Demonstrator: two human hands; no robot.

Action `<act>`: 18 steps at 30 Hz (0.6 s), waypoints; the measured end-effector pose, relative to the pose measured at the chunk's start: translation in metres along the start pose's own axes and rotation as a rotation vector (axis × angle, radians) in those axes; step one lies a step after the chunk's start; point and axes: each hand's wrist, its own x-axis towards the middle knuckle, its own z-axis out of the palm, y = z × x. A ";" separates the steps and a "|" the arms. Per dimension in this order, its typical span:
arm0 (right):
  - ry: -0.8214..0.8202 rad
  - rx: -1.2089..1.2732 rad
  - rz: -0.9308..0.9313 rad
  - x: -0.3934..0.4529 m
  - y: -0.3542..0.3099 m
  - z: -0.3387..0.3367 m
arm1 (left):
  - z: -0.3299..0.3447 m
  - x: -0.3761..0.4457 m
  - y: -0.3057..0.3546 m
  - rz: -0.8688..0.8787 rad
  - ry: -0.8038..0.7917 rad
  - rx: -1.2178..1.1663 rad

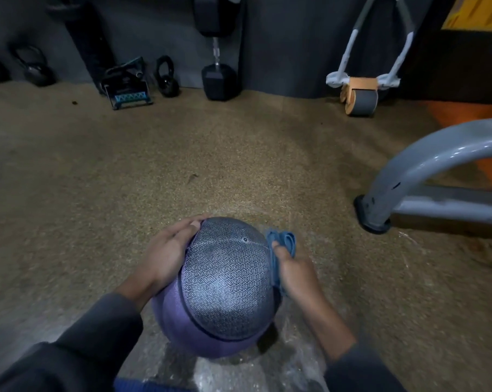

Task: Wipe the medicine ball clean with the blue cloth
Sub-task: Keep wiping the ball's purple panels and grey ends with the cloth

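The medicine ball (225, 287) sits low in the middle of the view, grey and textured on top with a purple band below. My left hand (168, 253) lies flat against its upper left side, fingers stretched over the far edge. My right hand (295, 271) presses the bunched blue cloth (281, 244) against the ball's right side, thumb and fingers curled on the cloth. Part of the cloth is hidden between my palm and the ball.
Speckled brown floor (182, 165) stretches ahead. A grey curved machine frame (425, 171) stands at the right. Along the far wall are kettlebells (167, 77), a dumbbell (218, 52), a small step (129, 91) and a roller (362, 94). Clear plastic sheeting (239, 374) lies under the ball.
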 end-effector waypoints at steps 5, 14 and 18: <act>-0.022 -0.596 -0.628 -0.062 -0.059 0.013 | 0.002 -0.003 -0.001 0.030 0.025 0.046; -0.203 0.046 0.143 0.017 -0.032 -0.006 | 0.005 -0.008 0.000 0.012 0.084 0.136; 0.042 -0.184 -0.204 -0.022 -0.020 -0.006 | 0.008 0.000 0.005 -0.007 0.046 0.201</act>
